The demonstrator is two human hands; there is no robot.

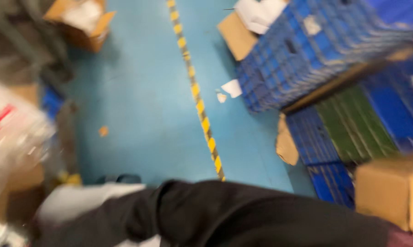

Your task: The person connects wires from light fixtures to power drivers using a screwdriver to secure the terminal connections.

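Frame blurred; black sleeve (243,210) sweeps across blue floor (138,105) near blue crates (307,50) and box (389,192). Neither hand visible; grip unknown.

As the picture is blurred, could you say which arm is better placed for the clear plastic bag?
Probably the right: the black sleeve enters from the lower right and stretches toward the clear plastic bag. No other arm shows; its hand is blurred.

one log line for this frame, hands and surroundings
hands: not in view | foreground: black sleeve | floor: blue floor, striped line | right: blue crates, cardboard box | image: blurred
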